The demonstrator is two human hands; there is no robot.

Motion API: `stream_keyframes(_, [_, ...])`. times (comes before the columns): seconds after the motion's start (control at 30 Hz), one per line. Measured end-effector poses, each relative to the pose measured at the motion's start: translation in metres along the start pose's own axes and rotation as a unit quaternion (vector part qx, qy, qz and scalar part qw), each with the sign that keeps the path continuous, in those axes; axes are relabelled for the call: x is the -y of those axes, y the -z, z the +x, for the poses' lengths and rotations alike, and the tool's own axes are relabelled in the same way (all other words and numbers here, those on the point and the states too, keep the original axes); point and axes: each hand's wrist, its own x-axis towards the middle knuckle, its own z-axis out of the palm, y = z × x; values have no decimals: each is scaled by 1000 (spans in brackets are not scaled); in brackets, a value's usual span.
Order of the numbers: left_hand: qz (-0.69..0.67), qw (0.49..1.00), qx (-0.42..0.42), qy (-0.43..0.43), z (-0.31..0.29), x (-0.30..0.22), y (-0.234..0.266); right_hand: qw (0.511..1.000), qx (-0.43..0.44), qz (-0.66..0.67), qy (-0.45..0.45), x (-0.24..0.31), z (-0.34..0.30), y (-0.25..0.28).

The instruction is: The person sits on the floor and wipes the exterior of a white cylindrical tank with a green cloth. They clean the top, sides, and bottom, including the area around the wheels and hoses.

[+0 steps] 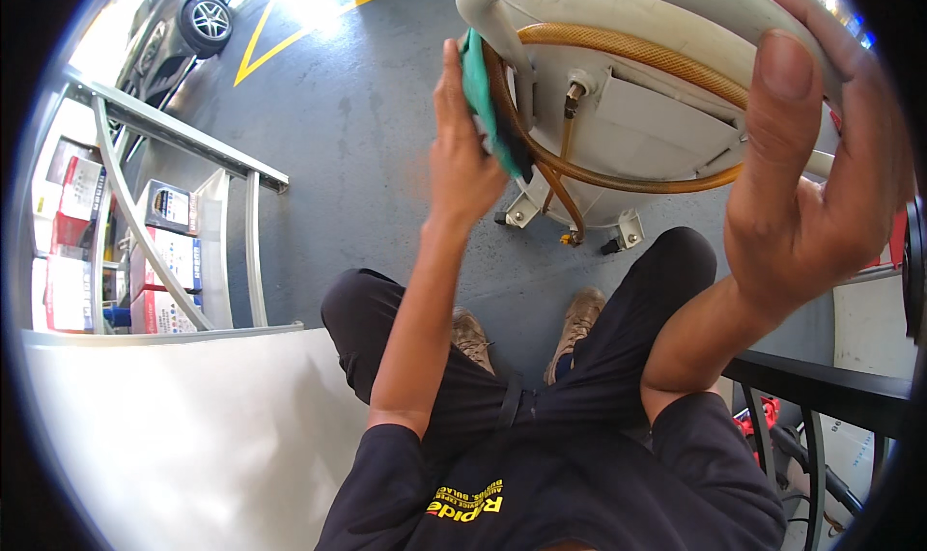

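Observation:
In front of me stands a pale grey wheeled tank [666, 121] with a thick tubular handle [492, 25] looped over its top. An amber braided hose [637, 44] is coiled around it and joins a brass fitting [575, 92]. My left hand [463, 169] is closed on a green cloth [476, 83], pressed to the left side of the hose and tank. Part of the cloth looks dark. On the far right, my right hand [821, 165] wraps the handle, thumb on the near side; some fingers are hidden behind the tube.
Small casters [521, 210] carry the tank on the grey floor. To the left, a metal rack [183, 131] holds several boxes [174, 256] beside a white panel [193, 425]. A dark car [159, 49] stands far left. A black rail [821, 382] runs at my right.

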Motion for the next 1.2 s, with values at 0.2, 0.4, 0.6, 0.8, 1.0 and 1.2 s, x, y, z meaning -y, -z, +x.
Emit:
stream_keyframes(0.2, [71, 985, -111, -107, -18, 20, -26, 999, -22, 34, -30, 10, -11, -9])
stream_keyframes(0.4, [86, 989, -110, -46, -41, 43, -39, 987, -111, 85, -79, 21, -24, -19])
stream_keyframes(0.6, [49, 981, -159, -100, -30, 30, -38, 958, -183, 206, -80, 62, -59, -77])
stream_keyframes(0.8, [14, 988, -154, 6, -42, 28, -54, 928, 47, 289, -232, 100, -71, -110])
stream_keyframes(1.0, [90, 991, -63, -73, -59, 28, -51, 931, 58, 306, -192, 128, -75, -85])
stream_keyframes(1.2, [141, 985, -29, -95, -69, 32, -53, 904, 58, 360, -222, 132, -98, -81])
